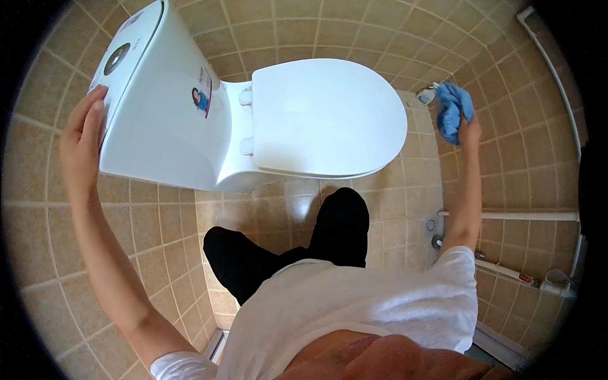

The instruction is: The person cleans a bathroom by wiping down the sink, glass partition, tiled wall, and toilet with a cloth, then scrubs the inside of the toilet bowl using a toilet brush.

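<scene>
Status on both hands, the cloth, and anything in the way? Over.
Left hand against toilet tank. Right hand gripping blue cloth, bunched. Toilet lid down. White bottle beside cloth in view, contact unclear.

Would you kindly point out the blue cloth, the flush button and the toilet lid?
Blue cloth point(451, 109), head view: its crumpled middle.
Flush button point(117, 59), head view: its metallic face.
Toilet lid point(329, 117), head view: its upper surface.

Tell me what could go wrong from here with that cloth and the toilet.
The right hand grips the blue cloth close by the white bottle, so a swing might knock it over.

The left hand rests at the edge of the toilet tank; if it slid, it might press the flush button.
</scene>
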### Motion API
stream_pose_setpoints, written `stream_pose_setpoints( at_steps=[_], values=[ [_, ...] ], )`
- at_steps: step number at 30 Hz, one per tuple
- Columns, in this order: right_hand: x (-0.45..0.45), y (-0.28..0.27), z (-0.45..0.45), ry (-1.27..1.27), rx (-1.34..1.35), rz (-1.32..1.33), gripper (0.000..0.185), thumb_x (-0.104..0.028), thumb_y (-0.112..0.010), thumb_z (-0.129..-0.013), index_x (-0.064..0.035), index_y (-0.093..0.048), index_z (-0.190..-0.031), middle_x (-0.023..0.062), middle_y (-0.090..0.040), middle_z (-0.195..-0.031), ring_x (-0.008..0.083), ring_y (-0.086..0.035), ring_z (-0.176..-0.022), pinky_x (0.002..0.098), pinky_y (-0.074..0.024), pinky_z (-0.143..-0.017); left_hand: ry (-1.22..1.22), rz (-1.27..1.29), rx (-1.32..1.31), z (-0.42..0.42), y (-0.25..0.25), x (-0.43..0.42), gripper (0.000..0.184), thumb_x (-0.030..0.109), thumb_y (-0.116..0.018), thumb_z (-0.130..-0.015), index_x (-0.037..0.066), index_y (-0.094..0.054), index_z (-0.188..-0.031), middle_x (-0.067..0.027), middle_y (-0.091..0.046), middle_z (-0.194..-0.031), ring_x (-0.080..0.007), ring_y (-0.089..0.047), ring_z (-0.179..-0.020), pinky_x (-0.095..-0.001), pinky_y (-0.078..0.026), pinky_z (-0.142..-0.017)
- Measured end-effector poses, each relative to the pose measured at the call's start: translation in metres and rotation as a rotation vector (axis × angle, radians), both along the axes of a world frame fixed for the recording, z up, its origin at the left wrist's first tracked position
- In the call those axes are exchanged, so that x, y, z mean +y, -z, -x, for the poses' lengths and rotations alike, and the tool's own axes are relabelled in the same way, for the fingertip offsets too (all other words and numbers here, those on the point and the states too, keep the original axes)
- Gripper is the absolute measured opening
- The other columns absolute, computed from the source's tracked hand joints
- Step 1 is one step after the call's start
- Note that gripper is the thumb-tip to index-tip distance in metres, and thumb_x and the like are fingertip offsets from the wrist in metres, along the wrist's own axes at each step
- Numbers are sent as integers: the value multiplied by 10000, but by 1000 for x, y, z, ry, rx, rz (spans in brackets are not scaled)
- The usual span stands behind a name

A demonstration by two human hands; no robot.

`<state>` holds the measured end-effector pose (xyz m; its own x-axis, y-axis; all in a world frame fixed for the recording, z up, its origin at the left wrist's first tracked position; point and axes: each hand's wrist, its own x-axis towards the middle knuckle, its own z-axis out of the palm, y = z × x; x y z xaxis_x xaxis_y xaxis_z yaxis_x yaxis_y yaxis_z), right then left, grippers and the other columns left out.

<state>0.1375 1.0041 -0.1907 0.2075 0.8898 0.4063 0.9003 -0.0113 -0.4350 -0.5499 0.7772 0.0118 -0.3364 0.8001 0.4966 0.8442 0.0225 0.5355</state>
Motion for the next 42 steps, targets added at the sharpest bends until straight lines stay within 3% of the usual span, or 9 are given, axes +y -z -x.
stream_pose_setpoints(
  at_steps=[7, 10, 13, 22, 26, 30, 32, 38, 42],
  values=[
    [-87, -14, 242, -629, 11, 9, 496, -35, -589, -714, -101, -488, -1195, 151, -557, -1121, 327, -513, -1060, 389, -390, -916, 31, 22, 3, 6, 0, 1, 313, 278, -510, -870, 71, -636, -1067, -109, -607, -1120, -184, -543, -1052, -272, -383, -906],
    [-117, -2, 331, -874, -289, 120, 708, -469, -661, -693, -291, -388, -1321, 123, -280, -1413, 374, -211, -1305, 688, -147, -946, 22, 18, -10, 8, 2, 2, 317, 289, -510, -868, 75, -640, -1063, -112, -610, -1114, -184, -542, -1053, -272, -380, -908],
    [-123, 26, 381, -940, -350, 152, 657, -509, -593, -746, -321, -364, -1332, 91, -273, -1423, 359, -195, -1315, 689, -123, -960, 26, 25, -40, 10, 2, 1, 325, 300, -512, -868, 76, -640, -1065, -111, -610, -1113, -183, -539, -1059, -269, -373, -917],
    [-62, 46, 288, -508, -470, 173, 522, -445, -501, -836, -293, -378, -1320, 54, -364, -1378, 285, -291, -1285, 675, -197, -948, 46, -1, -68, 17, 5, 3, 348, 330, -522, -867, 71, -642, -1065, -101, -611, -1114, -179, -530, -1077, -264, -356, -932],
    [-41, 49, 175, -296, -417, 241, 479, -377, -519, -830, -255, -422, -1284, 88, -459, -1292, 313, -432, -1166, 489, -360, -939, 6, -8, -15, 9, 4, 2, 364, 348, -515, -864, 68, -642, -1058, -106, -615, -1105, -185, -540, -1061, -269, -370, -915],
    [-33, 61, 50, 34, -157, 435, 494, -352, -497, -857, -67, -439, -1256, 211, -523, -1179, 380, -506, -1070, 424, -408, -884, -11, 1, -27, 16, 6, 4, 373, 356, -503, -863, 69, -638, -1060, -110, -618, -1097, -188, -555, -1039, -268, -388, -892],
    [-52, 58, 35, 85, 35, 99, 493, -339, -491, -870, -19, -442, -1241, 232, -513, -1185, 374, -497, -1090, 415, -412, -877, 23, 1, 36, 16, 7, 5, 370, 361, -495, -861, 89, -636, -1068, -102, -620, -1092, -191, -569, -1021, -268, -398, -878],
    [-111, -4, 175, -447, 179, -18, 437, -270, -580, -825, -47, -491, -1190, 195, -562, -1100, 367, -518, -1031, 415, -417, -858, -165, -340, 779, -14, 5, -4, 289, 184, -503, -835, 105, -599, -1097, -94, -588, -1129, -277, -539, -1052, -451, -342, -961],
    [-146, 8, 307, -813, -80, -143, 444, -212, -668, -726, -115, -537, -1139, 128, -575, -1056, 312, -538, -954, 444, -395, -840, 482, -413, 511, -120, 61, -23, 428, 79, -591, -690, 91, -561, -1116, -127, -517, -1206, -316, -456, -1144, -451, -323, -976]
  ],
)
